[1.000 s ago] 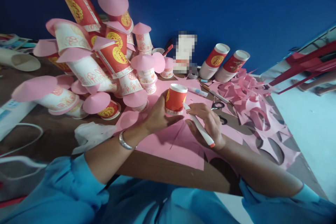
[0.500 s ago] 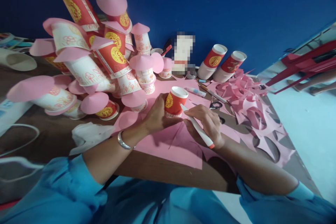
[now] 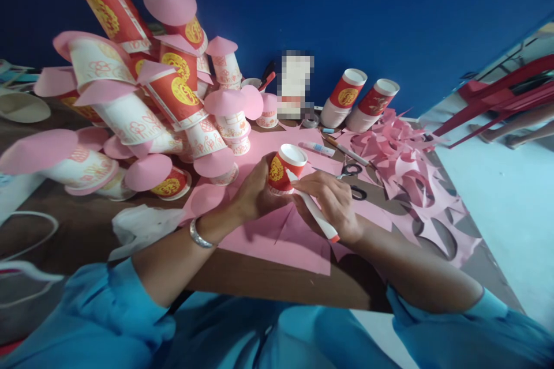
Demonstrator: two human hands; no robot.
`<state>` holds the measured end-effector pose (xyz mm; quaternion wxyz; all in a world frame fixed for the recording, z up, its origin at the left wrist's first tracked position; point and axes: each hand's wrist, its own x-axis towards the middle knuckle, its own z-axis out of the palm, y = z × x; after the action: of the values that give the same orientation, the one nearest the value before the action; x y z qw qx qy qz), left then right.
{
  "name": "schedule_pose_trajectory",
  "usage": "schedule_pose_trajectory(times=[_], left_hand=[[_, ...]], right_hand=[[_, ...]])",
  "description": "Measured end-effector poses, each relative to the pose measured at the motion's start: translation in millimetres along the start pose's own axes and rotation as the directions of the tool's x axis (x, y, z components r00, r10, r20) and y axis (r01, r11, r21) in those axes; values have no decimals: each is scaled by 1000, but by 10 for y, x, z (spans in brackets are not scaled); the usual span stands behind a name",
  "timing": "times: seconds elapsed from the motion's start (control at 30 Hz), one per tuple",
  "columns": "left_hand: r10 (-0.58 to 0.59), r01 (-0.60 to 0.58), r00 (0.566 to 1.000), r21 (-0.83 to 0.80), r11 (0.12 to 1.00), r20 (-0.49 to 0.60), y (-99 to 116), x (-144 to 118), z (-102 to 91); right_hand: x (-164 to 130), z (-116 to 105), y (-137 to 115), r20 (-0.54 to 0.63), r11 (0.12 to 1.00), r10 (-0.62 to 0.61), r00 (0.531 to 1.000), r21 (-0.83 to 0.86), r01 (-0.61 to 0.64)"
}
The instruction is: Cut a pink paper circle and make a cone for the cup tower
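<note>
My left hand point(image 3: 256, 191) is wrapped around a red paper cup point(image 3: 283, 177) with a gold emblem and a white rim, holding it tilted above the pink paper point(image 3: 264, 245). In my right hand point(image 3: 331, 203) is a white marker point(image 3: 318, 216) with an orange-red end. Its tip lies at or very near the cup's side; I cannot tell whether it touches. Scissors point(image 3: 352, 170) with black handles lie just beyond my right hand, partly covered by it. A glue stick point(image 3: 317, 149) rests on the paper behind the cup.
Paper cups with pink cone tops point(image 3: 190, 92) are piled at the left. Two cup stacks point(image 3: 344, 98) stand by the blue wall. Pink paper scraps point(image 3: 402, 155) cover the table's right side. A white plastic bag point(image 3: 145, 225) lies near my left forearm. Another person's legs point(image 3: 519, 127) show far right.
The view has shifted slightly, moving most things a little left. The cup leans a bit more, and my right hand with the marker sits slightly lower on it. More of the scissors shows.
</note>
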<state>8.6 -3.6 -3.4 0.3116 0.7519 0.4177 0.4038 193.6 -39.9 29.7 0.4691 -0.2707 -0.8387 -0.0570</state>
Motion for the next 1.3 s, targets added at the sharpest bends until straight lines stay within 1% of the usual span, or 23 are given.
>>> schedule_pose_trajectory(times=[0.07, 0.23, 0.43, 0.57, 0.77, 0.93, 1.1, 1.3], left_hand=[[-19, 19, 1000, -3, 1000, 7, 3, 2, -9], [-108, 113, 992, -80, 990, 60, 65, -13, -49], [-174, 182, 980, -78, 980, 96, 110, -22, -95], [-182, 190, 976, -57, 980, 121, 115, -20, -136], [-174, 183, 978, -76, 980, 111, 66, -31, -147], [-206, 216, 973, -85, 973, 105, 24, -25, -131], [-204, 216, 974, -145, 966, 95, 20, -13, -122], [-197, 223, 973, -254, 941, 123, 26, 9, -122]], right_hand=[[0, 7, -5, 11, 1000, 4, 1000, 3, -4], [-3, 15, -4, 27, 1000, 11, 1000, -8, -11], [10, 2, -4, 24, 1000, 7, 1000, -15, -7], [15, -16, -4, 21, 1000, 19, 1000, -12, -19], [-1, -46, 6, 25, 998, 51, 998, -23, -51], [-3, -64, 25, 2, 997, 66, 998, -37, -66], [5, -75, 38, -13, 997, 63, 998, -53, -64], [2, -80, 50, -27, 995, 89, 996, -49, -90]])
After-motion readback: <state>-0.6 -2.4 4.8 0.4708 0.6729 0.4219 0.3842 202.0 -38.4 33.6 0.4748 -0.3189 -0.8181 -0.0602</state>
